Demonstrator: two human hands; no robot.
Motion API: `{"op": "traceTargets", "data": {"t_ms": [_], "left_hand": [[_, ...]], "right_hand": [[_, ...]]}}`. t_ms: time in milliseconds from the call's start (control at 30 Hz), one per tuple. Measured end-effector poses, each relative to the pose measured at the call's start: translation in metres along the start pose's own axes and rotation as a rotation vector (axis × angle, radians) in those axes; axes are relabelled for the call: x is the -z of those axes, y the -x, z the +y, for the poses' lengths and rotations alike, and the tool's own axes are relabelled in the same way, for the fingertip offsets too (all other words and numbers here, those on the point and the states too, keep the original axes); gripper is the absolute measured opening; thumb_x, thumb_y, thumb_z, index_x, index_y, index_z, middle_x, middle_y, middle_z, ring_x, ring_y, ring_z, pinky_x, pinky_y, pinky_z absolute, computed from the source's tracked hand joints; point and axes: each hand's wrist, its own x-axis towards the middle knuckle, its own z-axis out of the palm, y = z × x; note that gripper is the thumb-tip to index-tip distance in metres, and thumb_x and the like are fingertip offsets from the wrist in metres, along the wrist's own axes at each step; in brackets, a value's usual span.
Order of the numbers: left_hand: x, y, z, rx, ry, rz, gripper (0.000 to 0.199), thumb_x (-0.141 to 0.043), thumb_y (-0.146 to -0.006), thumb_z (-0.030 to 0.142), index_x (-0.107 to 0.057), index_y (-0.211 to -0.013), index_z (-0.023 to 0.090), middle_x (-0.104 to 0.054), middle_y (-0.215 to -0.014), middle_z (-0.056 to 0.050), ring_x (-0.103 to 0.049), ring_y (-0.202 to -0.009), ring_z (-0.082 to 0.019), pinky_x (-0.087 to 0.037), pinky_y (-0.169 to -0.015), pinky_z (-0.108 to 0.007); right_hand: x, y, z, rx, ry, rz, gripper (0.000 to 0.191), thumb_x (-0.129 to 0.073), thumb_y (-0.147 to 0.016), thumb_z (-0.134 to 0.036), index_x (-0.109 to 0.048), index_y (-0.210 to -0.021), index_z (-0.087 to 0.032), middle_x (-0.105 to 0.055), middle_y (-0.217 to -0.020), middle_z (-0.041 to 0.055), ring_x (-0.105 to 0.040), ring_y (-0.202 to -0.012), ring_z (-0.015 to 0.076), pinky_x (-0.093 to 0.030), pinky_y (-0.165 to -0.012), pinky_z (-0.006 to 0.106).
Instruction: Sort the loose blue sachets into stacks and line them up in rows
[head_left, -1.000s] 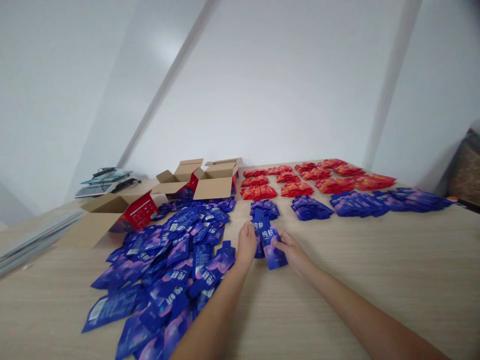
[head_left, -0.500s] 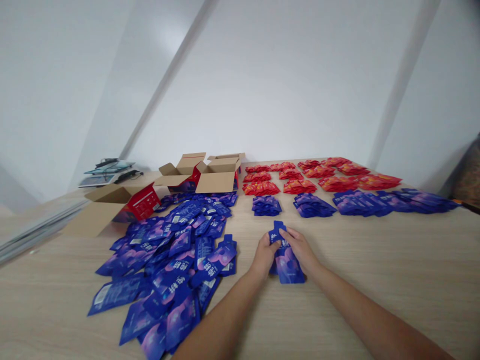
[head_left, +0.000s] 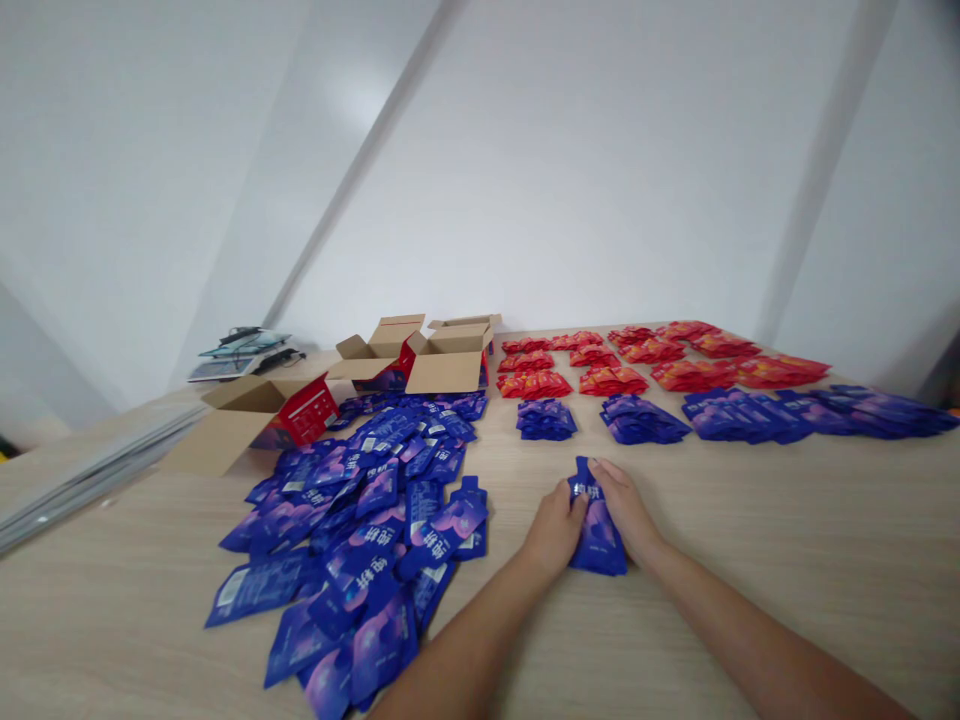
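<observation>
Blue-purple pouches [head_left: 598, 540] are held together upright between both hands, over the middle of the table. My left hand [head_left: 556, 525] grips their left edge, thumb in front. On the right edge, my right hand [head_left: 624, 505] is closed round them. How many pouches are in the stack cannot be told. A large loose heap of blue pouches [head_left: 367, 530] lies left of my hands. Beyond my hands is a row of blue pouch piles, among them a small one [head_left: 545, 420] and a wider one [head_left: 643, 420].
Red pouch piles [head_left: 534, 385] stand in rows behind the blue ones. Open cartons [head_left: 307, 410] with spread flaps are at the back left. Papers and cables [head_left: 244, 352] lie behind them, and flat grey strips [head_left: 97, 470] run along the left. A white wall rises behind the table.
Both hands have drawn the pouches closer together, so their edges now line up more evenly. The whole view has shifted slightly, with things appearing further right.
</observation>
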Motion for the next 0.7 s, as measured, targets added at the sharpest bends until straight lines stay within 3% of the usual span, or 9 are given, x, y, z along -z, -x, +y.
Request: {"op": "traceTargets", "data": {"t_ms": [100,167,233,300,367,433,533,700], "left_hand": [[0.035,-0.023,-0.002,0.043,-0.248,0.021,0.047,-0.025,-0.095,0.041,-0.063,-0.079,0.017,-0.068,-0.077,-0.008,-0.063,-0.078,-0.021,-0.045,-0.077,-0.031],[0.067,-0.042,-0.007,0.068,-0.495,0.196,0.039,-0.033,-0.094,0.040,-0.062,-0.091,0.014,-0.068,-0.088,-0.012,-0.063,-0.088,-0.023,-0.044,-0.080,-0.032],[0.099,-0.061,-0.017,0.086,-0.573,0.289,0.032,-0.048,-0.088,0.031,-0.057,-0.109,0.009,-0.060,-0.114,-0.021,-0.053,-0.112,-0.030,-0.037,-0.093,-0.039],[0.123,-0.074,-0.033,0.131,-0.642,0.318,0.040,-0.060,-0.077,0.023,-0.054,-0.114,0.009,-0.051,-0.127,-0.026,-0.041,-0.125,-0.036,-0.032,-0.097,-0.045],[0.138,-0.081,-0.049,0.206,-0.760,0.271,0.051,-0.066,-0.070,0.018,-0.053,-0.119,0.010,-0.046,-0.131,-0.028,-0.035,-0.130,-0.040,-0.032,-0.095,-0.049],[0.141,-0.083,-0.063,0.245,-0.839,0.198,0.052,-0.064,-0.070,0.017,-0.052,-0.121,0.009,-0.049,-0.128,-0.028,-0.037,-0.129,-0.040,-0.035,-0.092,-0.049],[0.132,-0.080,-0.071,0.184,-0.945,0.113,0.042,-0.052,-0.080,0.015,-0.052,-0.121,0.006,-0.057,-0.117,-0.027,-0.048,-0.120,-0.037,-0.037,-0.092,-0.045],[0.099,-0.068,-0.055,0.084,-1.086,-0.011,0.032,-0.039,-0.085,0.004,-0.057,-0.111,-0.001,-0.065,-0.096,-0.025,-0.062,-0.097,-0.032,-0.037,-0.090,-0.044]], "right_hand": [[0.008,-0.006,0.003,0.006,0.041,0.058,0.038,-0.053,-0.076,-0.056,-0.064,-0.077,-0.020,-0.068,-0.078,0.0035,-0.060,-0.080,0.0225,-0.046,-0.071,0.030],[0.011,-0.009,0.005,0.003,0.080,0.078,0.036,-0.051,-0.076,-0.054,-0.064,-0.077,-0.020,-0.068,-0.079,0.0042,-0.060,-0.081,0.0229,-0.045,-0.072,0.031],[0.010,-0.010,0.007,0.009,0.125,0.085,0.036,-0.051,-0.076,-0.053,-0.065,-0.077,-0.020,-0.068,-0.079,0.0048,-0.060,-0.082,0.0235,-0.045,-0.073,0.032],[0.008,-0.010,0.010,0.020,0.157,0.083,0.035,-0.050,-0.075,-0.052,-0.064,-0.077,-0.020,-0.068,-0.078,0.0050,-0.059,-0.080,0.0237,-0.044,-0.073,0.032],[0.005,-0.011,0.012,0.027,0.169,0.082,0.033,-0.050,-0.074,-0.051,-0.064,-0.076,-0.020,-0.068,-0.078,0.0048,-0.059,-0.079,0.0236,-0.044,-0.073,0.033],[0.003,-0.011,0.014,0.030,0.168,0.082,0.031,-0.052,-0.072,-0.050,-0.064,-0.075,-0.021,-0.068,-0.079,0.0045,-0.059,-0.079,0.0238,-0.044,-0.074,0.033],[0.003,-0.013,0.016,0.023,0.164,0.081,0.028,-0.053,-0.071,-0.049,-0.063,-0.074,-0.023,-0.068,-0.080,0.0041,-0.059,-0.082,0.0239,-0.044,-0.076,0.033],[0.005,-0.014,0.018,0.000,0.152,0.068,0.030,-0.053,-0.071,-0.050,-0.063,-0.077,-0.022,-0.067,-0.083,0.0037,-0.059,-0.082,0.0234,-0.043,-0.078,0.033]]}}
